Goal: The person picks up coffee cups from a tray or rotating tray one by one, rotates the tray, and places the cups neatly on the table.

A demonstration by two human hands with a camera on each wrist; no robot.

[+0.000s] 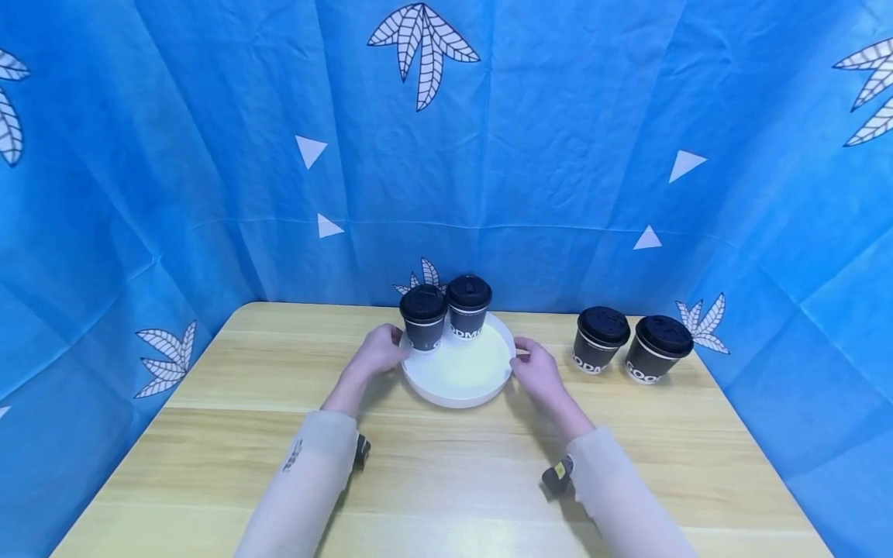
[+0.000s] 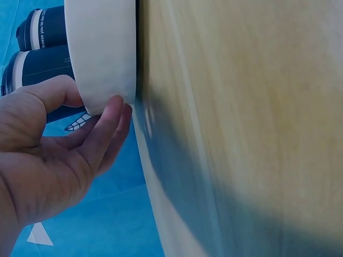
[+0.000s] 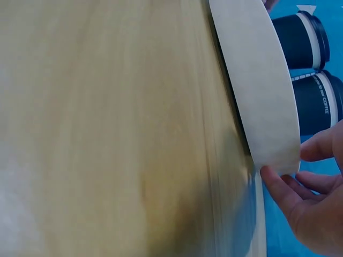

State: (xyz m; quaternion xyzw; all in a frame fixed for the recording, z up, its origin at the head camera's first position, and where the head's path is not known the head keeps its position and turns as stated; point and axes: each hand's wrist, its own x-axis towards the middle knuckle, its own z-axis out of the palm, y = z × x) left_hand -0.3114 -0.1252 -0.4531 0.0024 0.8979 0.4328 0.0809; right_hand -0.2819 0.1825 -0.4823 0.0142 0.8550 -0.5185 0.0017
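A round white tray (image 1: 463, 376) with a low wall sits toward the back of the wooden table. Two dark paper coffee cups with black lids, the left cup (image 1: 424, 318) and the right cup (image 1: 469, 306), stand upright on its back left part. At the tray's left side my left hand (image 1: 381, 349) pinches the wall, thumb at the rim and fingertips by the bottom edge, as the left wrist view shows. My right hand (image 1: 539, 370) grips the opposite side likewise; its thumb (image 3: 319, 145) is at the rim and a fingertip at the lower edge.
Two more lidded coffee cups, one (image 1: 601, 339) beside another (image 1: 658, 349), stand on the table to the right of the tray. Behind the table (image 1: 446, 480) and along both sides hangs a blue cloth (image 1: 418, 170) printed with leaves and triangles.
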